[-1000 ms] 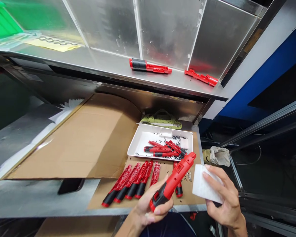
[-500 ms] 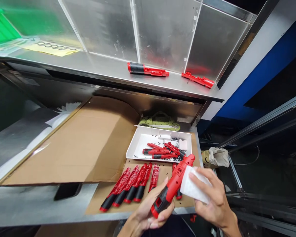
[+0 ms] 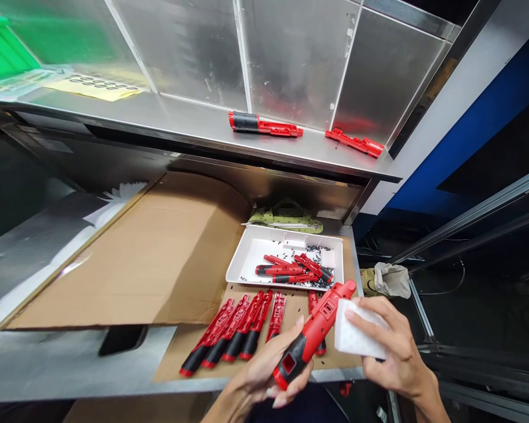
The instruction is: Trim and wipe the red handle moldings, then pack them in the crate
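Note:
My left hand (image 3: 264,367) is shut around the black grip of an assembled red-and-black plastic tool housing (image 3: 311,335), its red nose pointing up and to the right. My right hand (image 3: 399,346) pinches a white foam block (image 3: 357,332) just beside the housing's upper end. Below the hands, several red-and-black housing halves (image 3: 233,329) lie side by side on brown cardboard (image 3: 194,358). Part of another red piece (image 3: 312,304) is partly hidden behind the held housing.
A white tray (image 3: 282,235) holds red parts and scattered small black screws. Two red parts (image 3: 264,124) (image 3: 355,143) lie on a steel shelf (image 3: 180,126) above. A large cardboard sheet (image 3: 136,264) covers the steel bench at left. A crumpled bag (image 3: 392,280) sits to the right.
The white block has shifted right, away from the housing's upper end, and now shows its flat face. The housing has tilted slightly in my left hand. The view has barely moved.

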Available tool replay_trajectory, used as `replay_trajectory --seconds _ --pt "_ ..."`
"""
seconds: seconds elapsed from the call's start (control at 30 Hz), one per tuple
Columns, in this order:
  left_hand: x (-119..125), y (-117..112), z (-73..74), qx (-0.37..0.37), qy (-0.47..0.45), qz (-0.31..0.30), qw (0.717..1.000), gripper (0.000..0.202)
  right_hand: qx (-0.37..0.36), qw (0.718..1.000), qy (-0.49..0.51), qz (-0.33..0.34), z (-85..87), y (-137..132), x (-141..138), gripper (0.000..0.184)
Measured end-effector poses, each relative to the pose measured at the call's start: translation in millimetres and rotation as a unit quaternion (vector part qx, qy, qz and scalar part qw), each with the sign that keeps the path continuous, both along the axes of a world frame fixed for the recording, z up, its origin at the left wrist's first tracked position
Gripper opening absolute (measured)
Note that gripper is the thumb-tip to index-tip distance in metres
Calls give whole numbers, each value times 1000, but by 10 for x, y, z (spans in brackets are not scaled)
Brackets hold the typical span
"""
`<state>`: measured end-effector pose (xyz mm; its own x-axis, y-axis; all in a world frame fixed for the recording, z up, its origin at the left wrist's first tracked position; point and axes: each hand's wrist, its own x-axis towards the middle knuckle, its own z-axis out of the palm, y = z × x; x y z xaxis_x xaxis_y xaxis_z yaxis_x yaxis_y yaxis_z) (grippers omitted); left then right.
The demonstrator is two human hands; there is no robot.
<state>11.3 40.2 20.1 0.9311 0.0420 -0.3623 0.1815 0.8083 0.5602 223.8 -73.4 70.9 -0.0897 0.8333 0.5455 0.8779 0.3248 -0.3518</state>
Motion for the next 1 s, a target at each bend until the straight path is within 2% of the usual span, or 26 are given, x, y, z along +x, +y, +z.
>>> replay_trajectory --seconds 0.2,0.4,0.57,0.7,0.8,0.9,1.0 --pt "43 -23 -19 -21 -19 0 1000 76 -4 1000 21 2 -61 19 -44 81" --pt "34 0 42 -55 9 22 998 74 -32 997 71 4 -10 -37 -72 73" --pt "-35 112 -52 -162 -34 -15 986 59 -7 975 198 -103 -54 -276 276 50" --pt "-104 212 -183 -223 -84 -74 968 55 -61 956 251 -137 -118 -412 449 52" --pt "-178 274 -276 -248 -92 -120 957 55 -122 952 250 -124 -88 -430 432 51" --pt "-292 342 -345 -204 -91 -231 947 65 -181 959 208 -67 -12 -400 324 49" --pt "-414 401 -354 -103 -74 -378 917 64 -251 960 121 24 50 -358 153 48"
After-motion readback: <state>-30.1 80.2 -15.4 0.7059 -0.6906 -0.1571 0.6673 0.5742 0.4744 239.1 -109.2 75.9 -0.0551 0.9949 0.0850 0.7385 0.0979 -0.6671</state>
